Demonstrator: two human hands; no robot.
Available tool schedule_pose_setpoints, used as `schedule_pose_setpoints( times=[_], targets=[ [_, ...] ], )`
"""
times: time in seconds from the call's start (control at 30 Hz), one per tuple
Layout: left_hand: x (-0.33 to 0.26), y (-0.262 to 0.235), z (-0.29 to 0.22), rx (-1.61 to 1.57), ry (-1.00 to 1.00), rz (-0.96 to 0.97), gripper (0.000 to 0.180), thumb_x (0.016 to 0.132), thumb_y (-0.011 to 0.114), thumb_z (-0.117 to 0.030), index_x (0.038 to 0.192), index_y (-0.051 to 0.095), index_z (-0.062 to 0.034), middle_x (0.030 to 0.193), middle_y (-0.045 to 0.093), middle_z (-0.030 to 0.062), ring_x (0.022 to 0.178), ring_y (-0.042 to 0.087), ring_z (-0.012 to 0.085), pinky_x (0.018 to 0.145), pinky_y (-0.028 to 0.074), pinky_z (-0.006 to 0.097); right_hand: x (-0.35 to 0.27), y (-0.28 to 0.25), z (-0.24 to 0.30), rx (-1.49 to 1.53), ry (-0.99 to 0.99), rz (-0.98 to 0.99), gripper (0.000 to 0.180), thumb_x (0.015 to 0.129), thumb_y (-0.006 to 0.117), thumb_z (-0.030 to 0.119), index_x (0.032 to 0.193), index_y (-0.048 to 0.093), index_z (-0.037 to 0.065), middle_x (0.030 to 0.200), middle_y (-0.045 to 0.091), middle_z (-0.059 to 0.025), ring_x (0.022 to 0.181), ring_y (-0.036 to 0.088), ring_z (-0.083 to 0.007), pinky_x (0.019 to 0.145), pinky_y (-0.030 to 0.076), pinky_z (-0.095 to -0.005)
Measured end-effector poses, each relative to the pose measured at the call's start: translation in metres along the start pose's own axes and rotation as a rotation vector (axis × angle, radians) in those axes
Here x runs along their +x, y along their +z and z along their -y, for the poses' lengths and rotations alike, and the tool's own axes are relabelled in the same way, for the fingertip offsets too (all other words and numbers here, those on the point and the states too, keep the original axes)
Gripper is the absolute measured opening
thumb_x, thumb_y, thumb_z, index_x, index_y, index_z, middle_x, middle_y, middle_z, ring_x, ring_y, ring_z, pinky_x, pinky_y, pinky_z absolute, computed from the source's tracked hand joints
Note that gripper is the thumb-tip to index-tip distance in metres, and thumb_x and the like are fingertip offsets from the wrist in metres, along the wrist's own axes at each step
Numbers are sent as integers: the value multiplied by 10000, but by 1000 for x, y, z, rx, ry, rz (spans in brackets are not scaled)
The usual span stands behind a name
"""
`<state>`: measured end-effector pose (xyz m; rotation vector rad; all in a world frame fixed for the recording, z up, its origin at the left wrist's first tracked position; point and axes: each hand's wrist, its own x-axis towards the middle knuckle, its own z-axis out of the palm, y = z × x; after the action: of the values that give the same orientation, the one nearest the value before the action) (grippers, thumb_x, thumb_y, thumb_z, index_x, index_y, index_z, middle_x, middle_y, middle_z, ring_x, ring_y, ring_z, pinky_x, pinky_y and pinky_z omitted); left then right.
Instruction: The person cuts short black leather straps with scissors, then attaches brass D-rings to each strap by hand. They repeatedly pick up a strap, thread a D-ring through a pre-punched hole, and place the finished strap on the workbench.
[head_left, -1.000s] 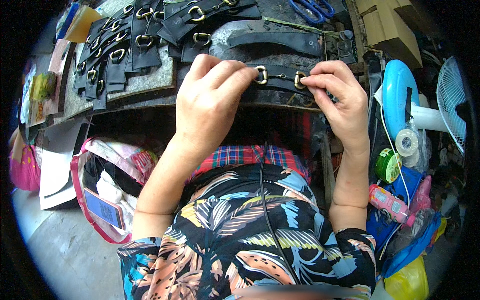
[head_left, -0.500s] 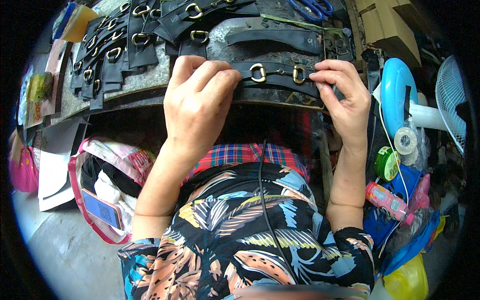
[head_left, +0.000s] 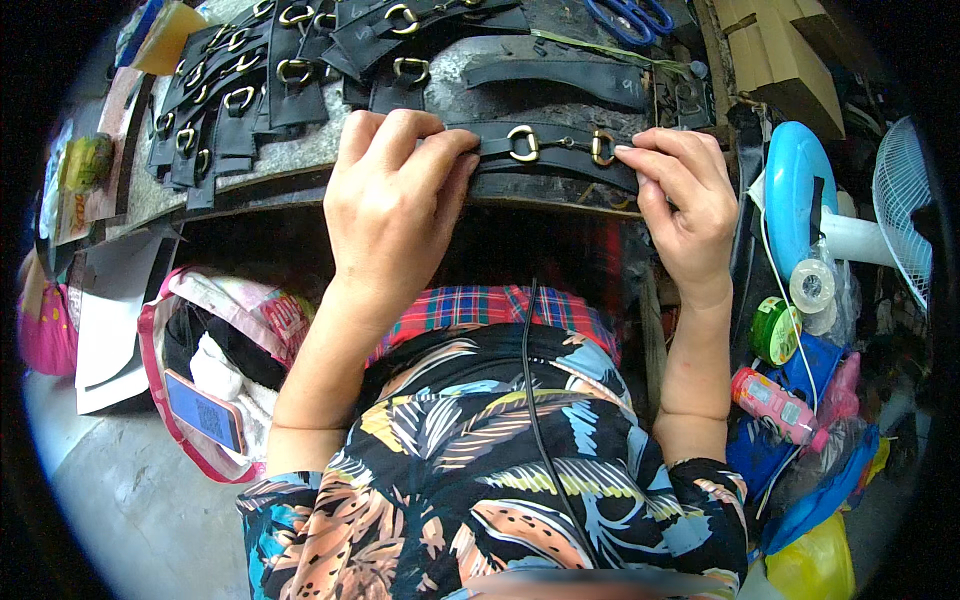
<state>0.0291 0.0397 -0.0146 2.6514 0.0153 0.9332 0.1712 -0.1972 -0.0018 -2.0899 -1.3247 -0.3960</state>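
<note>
A black leather strap (head_left: 498, 152) with a gold horsebit buckle (head_left: 523, 145) lies along the near edge of the workbench. At its left end my left hand (head_left: 392, 205) is closed, thumb and fingers pinching the strap. My right hand (head_left: 690, 200) pinches the strap's right end beside the buckle's right ring, its fingertips pressed together. Just beyond lies a plain curved black leather piece (head_left: 555, 74) with a pale mark, touched by neither hand. Several more black straps with gold rings (head_left: 235, 130) are heaped to the left.
Blue-handled scissors (head_left: 630, 18) lie at the bench's far right. Cardboard boxes (head_left: 780, 70), a blue-and-white fan (head_left: 797, 175), a tape roll (head_left: 812, 284) and a pink bottle (head_left: 775, 405) stand at right. A bag holding a phone (head_left: 205, 412) sits lower left. A black cable (head_left: 535, 400) runs down my front.
Both hands keep their pinch on the strap, and my right fingertips have shifted slightly left toward the ring. The whole view has moved a little.
</note>
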Motion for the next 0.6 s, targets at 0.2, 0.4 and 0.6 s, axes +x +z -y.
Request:
schedule_pose_setpoints(
  times=[0.2, 0.4, 0.6],
  targets=[
    [-1, -10, 0, -16, -31, -34, 324, 756, 760, 4, 1067, 715, -74, 994, 647, 86, 898, 584, 306, 793, 512, 398, 6, -3, 7, 67, 46, -29, 242, 781, 682, -69, 978, 767, 43, 1038, 716, -102, 945, 662, -287, 838, 542, -386],
    [2, -25, 5, 74, -67, -32, 357, 729, 722, 17, 1078, 724, -60, 1018, 646, 90, 937, 583, 307, 824, 512, 395, 34, 7, 26, 155, -17, -76, 162, 831, 710, -18, 975, 759, 41, 943, 716, -100, 875, 663, -272, 796, 529, -371],
    [1, -16, -6, 167, -87, 44, 291, 802, 789, -123, 1079, 738, -49, 975, 618, 82, 939, 570, 287, 820, 511, 373, 52, 39, 48, 69, -139, -15, 188, 803, 789, 74, 990, 771, 84, 933, 689, -68, 896, 645, -261, 775, 552, -374]
  ],
)
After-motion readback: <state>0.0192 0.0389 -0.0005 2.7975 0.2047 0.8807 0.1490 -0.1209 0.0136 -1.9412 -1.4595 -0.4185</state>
